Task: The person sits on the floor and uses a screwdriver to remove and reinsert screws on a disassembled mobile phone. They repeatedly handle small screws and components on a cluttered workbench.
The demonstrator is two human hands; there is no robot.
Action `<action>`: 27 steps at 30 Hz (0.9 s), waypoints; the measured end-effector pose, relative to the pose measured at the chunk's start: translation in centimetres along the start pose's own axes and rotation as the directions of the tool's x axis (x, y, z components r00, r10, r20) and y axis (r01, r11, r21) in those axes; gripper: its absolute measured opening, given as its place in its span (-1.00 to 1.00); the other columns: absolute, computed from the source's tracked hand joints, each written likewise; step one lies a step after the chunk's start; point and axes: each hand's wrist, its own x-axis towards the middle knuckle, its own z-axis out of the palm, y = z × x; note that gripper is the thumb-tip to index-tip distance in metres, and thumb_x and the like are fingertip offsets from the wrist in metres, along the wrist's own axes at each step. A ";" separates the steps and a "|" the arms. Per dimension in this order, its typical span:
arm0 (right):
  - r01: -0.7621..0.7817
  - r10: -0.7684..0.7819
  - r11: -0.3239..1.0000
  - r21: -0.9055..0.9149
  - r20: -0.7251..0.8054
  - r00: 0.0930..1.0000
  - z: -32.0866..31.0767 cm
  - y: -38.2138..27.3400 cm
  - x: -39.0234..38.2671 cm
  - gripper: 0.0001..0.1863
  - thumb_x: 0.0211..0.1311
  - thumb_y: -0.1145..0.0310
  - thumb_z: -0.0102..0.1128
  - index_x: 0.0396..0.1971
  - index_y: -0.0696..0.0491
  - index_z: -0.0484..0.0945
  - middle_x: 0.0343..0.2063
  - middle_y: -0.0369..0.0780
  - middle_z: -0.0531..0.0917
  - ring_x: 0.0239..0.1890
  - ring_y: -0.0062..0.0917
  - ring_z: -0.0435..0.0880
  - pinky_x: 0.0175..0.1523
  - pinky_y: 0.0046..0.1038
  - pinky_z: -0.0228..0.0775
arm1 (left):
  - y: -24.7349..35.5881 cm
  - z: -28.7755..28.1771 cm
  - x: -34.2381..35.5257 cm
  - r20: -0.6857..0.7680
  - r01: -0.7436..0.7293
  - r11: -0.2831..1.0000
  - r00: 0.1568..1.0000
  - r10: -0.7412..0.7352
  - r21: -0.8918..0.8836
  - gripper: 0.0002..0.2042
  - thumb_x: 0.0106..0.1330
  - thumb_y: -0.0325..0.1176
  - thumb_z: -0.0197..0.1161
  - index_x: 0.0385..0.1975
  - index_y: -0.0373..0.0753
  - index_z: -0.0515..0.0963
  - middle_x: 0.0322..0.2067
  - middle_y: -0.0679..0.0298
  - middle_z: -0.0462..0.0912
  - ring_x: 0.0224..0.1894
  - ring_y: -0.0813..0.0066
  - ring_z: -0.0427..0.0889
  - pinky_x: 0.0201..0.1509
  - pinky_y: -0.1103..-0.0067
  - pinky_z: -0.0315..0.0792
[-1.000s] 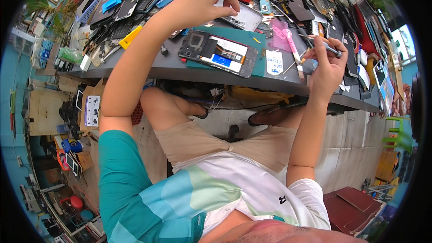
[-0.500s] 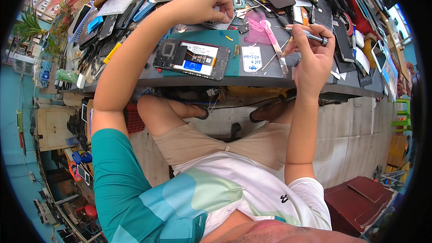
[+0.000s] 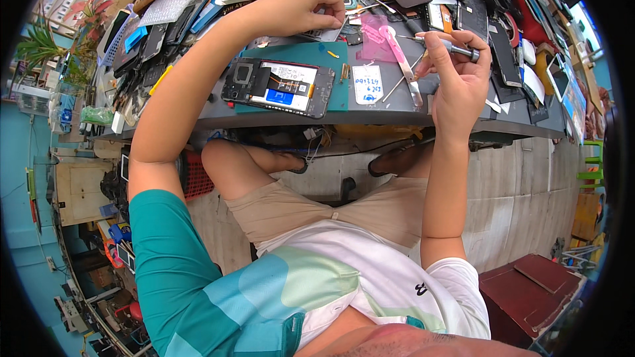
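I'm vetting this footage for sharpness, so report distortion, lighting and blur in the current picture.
Head view: the desk's front edge bends, and black surrounds the round image; head view: light looks soft over the opened phone, without strong glare; head view: the right hand and its tool look fairly sharp, the plant near the left rim softer.

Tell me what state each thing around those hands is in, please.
Precision screwdriver: held in the right hand, tip pointing left
Left hand: fingers curled; whether it holds anything is unclear
Smartphone: opened, back cover off, lying on the teal mat
Battery: exposed inside the smartphone
White card: lying flat, written on
Pink-handled tool: lying partly over the pink plastic sheet
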 end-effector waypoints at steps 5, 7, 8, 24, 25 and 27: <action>0.006 -0.006 1.000 -0.014 0.002 1.000 -0.1 0.1 0.1 -0.54 0.37 0.51 0.53 0.07 0.15 0.39 -0.18 -0.05 0.82 -0.45 -0.55 0.72 -0.32 -0.55 0.57 | 0.0 0.1 0.2 0.024 0.027 1.000 0.999 -0.027 0.009 -0.85 0.49 -0.36 0.35 -0.08 -0.28 0.66 -0.17 0.22 0.75 -0.10 0.40 0.71 0.08 0.45 0.59; -0.006 0.006 1.000 -0.016 -0.002 1.000 -0.1 0.0 0.0 -0.54 0.37 0.51 0.53 0.07 0.15 0.39 -0.18 -0.05 0.82 -0.45 -0.55 0.72 -0.33 -0.55 0.57 | 0.4 -0.1 0.1 0.032 0.039 0.999 0.999 -0.040 0.011 -0.85 0.50 -0.36 0.33 -0.07 -0.27 0.66 -0.18 0.22 0.76 -0.12 0.41 0.71 0.07 0.45 0.59; -0.010 0.010 1.000 -0.016 -0.005 1.000 -0.1 0.0 0.1 -0.54 0.38 0.51 0.53 0.07 0.15 0.39 -0.18 -0.05 0.82 -0.45 -0.55 0.72 -0.33 -0.54 0.57 | 0.5 -0.1 0.1 0.033 0.060 0.998 0.998 -0.061 0.014 -0.85 0.50 -0.36 0.34 -0.07 -0.27 0.66 -0.18 0.23 0.76 -0.12 0.41 0.71 0.07 0.46 0.59; -0.010 0.011 1.000 -0.011 0.003 1.000 -0.1 -0.1 0.0 -0.54 0.38 0.51 0.53 0.07 0.15 0.38 -0.18 -0.06 0.82 -0.46 -0.55 0.73 -0.34 -0.54 0.58 | 0.7 -0.2 -0.4 -0.005 0.130 0.985 0.991 -0.132 -0.113 -0.77 0.45 -0.31 0.48 0.00 -0.23 0.74 -0.18 0.30 0.79 -0.15 0.54 0.68 0.04 0.53 0.57; -0.009 0.009 1.000 -0.005 0.004 1.000 -0.1 -0.1 0.0 -0.53 0.38 0.51 0.53 0.07 0.15 0.38 -0.18 -0.07 0.82 -0.46 -0.55 0.73 -0.34 -0.54 0.58 | 0.7 -0.2 -0.4 -0.007 0.150 0.980 0.988 -0.152 -0.134 -0.78 0.44 -0.31 0.48 -0.01 -0.24 0.75 -0.20 0.31 0.79 -0.16 0.56 0.68 0.02 0.55 0.57; -0.011 0.011 1.000 -0.006 0.002 1.000 0.0 -0.1 -0.1 -0.53 0.37 0.51 0.53 0.07 0.15 0.38 -0.18 -0.07 0.82 -0.46 -0.55 0.73 -0.34 -0.54 0.58 | 0.2 0.0 -0.2 -0.016 0.152 0.979 0.988 -0.156 -0.139 -0.79 0.44 -0.32 0.48 -0.03 -0.24 0.76 -0.24 0.34 0.78 -0.19 0.59 0.67 0.01 0.56 0.56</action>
